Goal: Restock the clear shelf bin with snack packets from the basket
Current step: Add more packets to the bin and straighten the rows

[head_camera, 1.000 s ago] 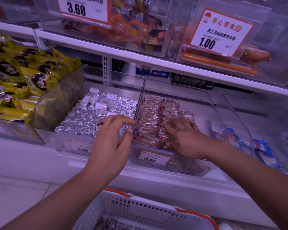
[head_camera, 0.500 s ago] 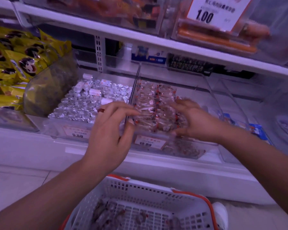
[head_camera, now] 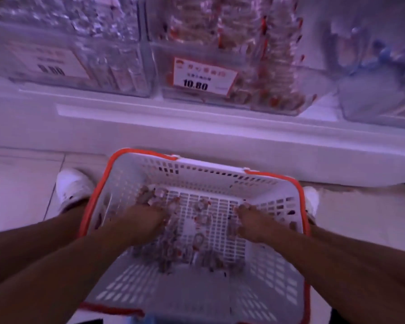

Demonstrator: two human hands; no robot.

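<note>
Lower centre, basket [head_camera: 136, 183]: both hands on packets [head_camera: 204, 220]
left hand [head_camera: 143, 220]: grip unclear
right hand [head_camera: 253, 224]: grip unclear
risk: loose scoop, packets likely spill before bin [head_camera: 220, 52]

The price tag [head_camera: 205, 77] on the clear bin [head_camera: 276, 99] reads 10.80.
</note>
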